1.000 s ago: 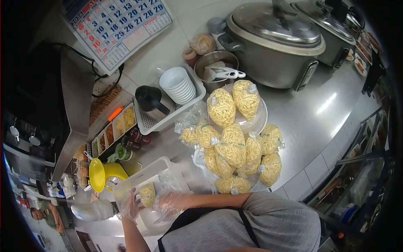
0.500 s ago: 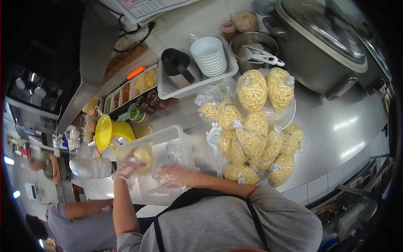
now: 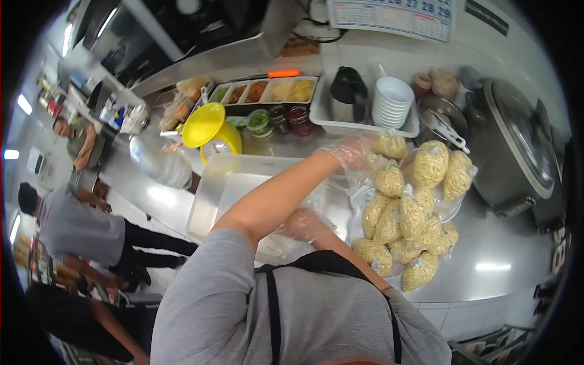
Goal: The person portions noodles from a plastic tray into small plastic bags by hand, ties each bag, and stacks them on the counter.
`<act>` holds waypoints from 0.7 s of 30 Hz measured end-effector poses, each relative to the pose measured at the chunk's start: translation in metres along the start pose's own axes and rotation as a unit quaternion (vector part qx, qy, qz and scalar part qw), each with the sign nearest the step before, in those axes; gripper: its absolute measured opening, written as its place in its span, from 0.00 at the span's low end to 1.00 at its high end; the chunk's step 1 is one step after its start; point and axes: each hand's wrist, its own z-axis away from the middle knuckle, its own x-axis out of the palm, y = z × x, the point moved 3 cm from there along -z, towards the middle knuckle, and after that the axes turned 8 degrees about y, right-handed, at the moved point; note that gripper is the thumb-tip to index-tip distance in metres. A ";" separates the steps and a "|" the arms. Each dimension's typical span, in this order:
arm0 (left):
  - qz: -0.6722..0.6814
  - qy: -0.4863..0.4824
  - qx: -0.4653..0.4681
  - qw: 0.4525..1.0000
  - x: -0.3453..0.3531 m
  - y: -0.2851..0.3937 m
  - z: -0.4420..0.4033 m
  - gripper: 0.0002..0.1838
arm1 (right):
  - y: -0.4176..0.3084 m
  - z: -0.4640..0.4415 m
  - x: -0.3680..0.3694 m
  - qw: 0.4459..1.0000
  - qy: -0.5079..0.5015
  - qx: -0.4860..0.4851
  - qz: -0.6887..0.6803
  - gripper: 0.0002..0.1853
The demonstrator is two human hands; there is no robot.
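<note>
My left hand point(image 3: 358, 152), in a clear plastic glove, is stretched across to the noodle pile, its fingers closed on a small bag of noodles point(image 3: 390, 145). Several other tied bags of yellow noodles point(image 3: 413, 219) lie heaped just beyond it, two of them on a round container. Over the translucent plastic bin point(image 3: 234, 173) is my right hand point(image 3: 303, 225), also gloved. Its fingers are blurred by the clear plastic, and clear film lies around it.
Behind the bin stand a yellow scale point(image 3: 216, 131), jars point(image 3: 300, 120) and a topping tray point(image 3: 267, 91). A basket point(image 3: 331, 125) holds white bowls and a black jug. A large cooker point(image 3: 511, 146) is at right. People point(image 3: 85, 225) stand at left.
The view has swung left. My left hand has moved from the bin to the noodle pile, and the noodle bag is out of the bin. My right hand stays by the bin.
</note>
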 end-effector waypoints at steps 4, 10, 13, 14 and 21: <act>0.016 -0.027 0.006 0.999 -0.047 0.008 0.052 0.36 | 0.006 -0.003 0.008 0.992 -0.025 0.004 0.121 0.28; -0.072 0.192 -0.060 0.977 -0.195 0.008 0.188 0.27 | 0.000 -0.009 0.005 0.994 0.013 -0.012 0.110 0.19; -0.114 0.311 -0.180 0.926 -0.243 -0.021 0.258 0.27 | -0.002 -0.010 0.004 0.994 0.041 -0.024 0.096 0.17; -0.075 0.377 -0.192 0.903 -0.255 -0.033 0.279 0.28 | -0.006 -0.010 0.002 0.995 0.037 -0.023 0.095 0.17; -0.089 0.618 -0.183 0.759 -0.306 -0.095 0.375 0.30 | -0.016 -0.014 -0.001 0.992 0.107 -0.001 0.073 0.15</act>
